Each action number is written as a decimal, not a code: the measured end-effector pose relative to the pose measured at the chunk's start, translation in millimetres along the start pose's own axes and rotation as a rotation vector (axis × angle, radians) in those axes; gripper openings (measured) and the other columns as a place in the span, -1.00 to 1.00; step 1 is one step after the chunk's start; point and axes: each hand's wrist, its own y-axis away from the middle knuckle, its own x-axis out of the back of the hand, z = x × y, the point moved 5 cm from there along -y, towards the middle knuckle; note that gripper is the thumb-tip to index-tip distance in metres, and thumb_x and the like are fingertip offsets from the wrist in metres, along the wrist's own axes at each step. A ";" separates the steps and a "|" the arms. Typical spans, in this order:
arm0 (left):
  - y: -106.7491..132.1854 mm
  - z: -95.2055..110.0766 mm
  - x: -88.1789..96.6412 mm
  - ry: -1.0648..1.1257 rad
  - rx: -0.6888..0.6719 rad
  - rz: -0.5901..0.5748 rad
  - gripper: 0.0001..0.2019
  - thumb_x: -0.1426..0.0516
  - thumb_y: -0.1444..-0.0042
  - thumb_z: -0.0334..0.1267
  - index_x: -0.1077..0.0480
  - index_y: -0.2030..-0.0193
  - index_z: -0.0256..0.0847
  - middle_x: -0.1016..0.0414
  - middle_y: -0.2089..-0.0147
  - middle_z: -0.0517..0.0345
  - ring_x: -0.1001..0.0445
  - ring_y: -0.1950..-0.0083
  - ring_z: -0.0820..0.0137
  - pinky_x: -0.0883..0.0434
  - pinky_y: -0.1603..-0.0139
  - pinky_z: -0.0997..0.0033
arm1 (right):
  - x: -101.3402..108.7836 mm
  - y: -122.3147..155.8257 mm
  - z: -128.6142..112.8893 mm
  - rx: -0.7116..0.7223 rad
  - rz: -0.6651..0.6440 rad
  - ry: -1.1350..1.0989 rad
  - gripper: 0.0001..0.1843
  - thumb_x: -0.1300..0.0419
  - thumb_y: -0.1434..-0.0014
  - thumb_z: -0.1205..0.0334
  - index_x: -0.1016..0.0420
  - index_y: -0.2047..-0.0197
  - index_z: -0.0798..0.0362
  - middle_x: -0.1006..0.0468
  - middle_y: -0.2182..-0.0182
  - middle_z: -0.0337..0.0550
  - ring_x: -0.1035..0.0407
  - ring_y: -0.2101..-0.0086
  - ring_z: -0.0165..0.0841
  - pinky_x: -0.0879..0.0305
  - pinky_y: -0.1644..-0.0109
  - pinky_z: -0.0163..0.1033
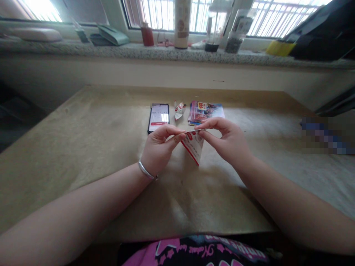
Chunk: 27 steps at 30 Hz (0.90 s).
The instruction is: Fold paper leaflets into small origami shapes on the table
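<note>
A folded piece of printed paper (194, 147), white with red bands and small text, is held up between both hands above the table. Its lower part tapers to a point. My left hand (161, 142) pinches the paper's upper left corner between thumb and forefinger; a silver bangle is on that wrist. My right hand (226, 138) pinches the top edge on the right. Just beyond the hands lies a small folded paper shape (179, 110) in white and red. The fingers hide part of the paper's upper edge.
A phone (159, 116) with a lit screen lies left of the folded shape. A stack of colourful printed sheets (208, 111) lies to its right. The table (116, 147) meets a wall below a stone windowsill (111, 51) bearing bottles and containers. A blurred-out bluish item is at far right.
</note>
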 end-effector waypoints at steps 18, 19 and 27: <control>3.1 14.4 1.5 -0.381 -0.272 -0.071 -0.96 -0.23 -0.10 -0.33 -0.48 0.28 -0.19 -0.52 0.33 0.17 -0.46 0.29 0.47 -0.42 0.20 0.42 | -6.5 5.2 5.6 -0.009 -0.007 -0.041 -0.95 -0.24 -0.13 0.22 -0.50 0.34 0.00 -0.57 0.34 -0.19 -0.44 0.24 -0.31 -0.33 0.06 -0.09; 3.3 15.3 1.2 -0.390 -0.274 -0.074 -0.96 -0.22 -0.10 -0.34 -0.48 0.28 -0.19 -0.51 0.34 0.16 -0.46 0.29 0.47 -0.42 0.21 0.41 | -6.5 5.5 4.8 -0.006 -0.004 -0.032 -0.94 -0.24 -0.13 0.21 -0.50 0.34 0.00 -0.57 0.34 -0.19 -0.44 0.24 -0.31 -0.33 0.07 -0.09; 3.1 22.3 -4.9 -0.504 -0.266 -0.133 -0.97 -0.20 -0.08 -0.36 -0.42 0.33 -0.23 -0.46 0.36 0.17 -0.41 0.34 0.49 -0.39 0.35 0.50 | -7.3 9.4 -12.9 0.117 -0.001 0.085 -0.98 -0.24 -0.12 0.27 -0.49 0.36 -0.01 -0.55 0.35 -0.19 -0.41 0.18 -0.30 -0.31 0.02 -0.11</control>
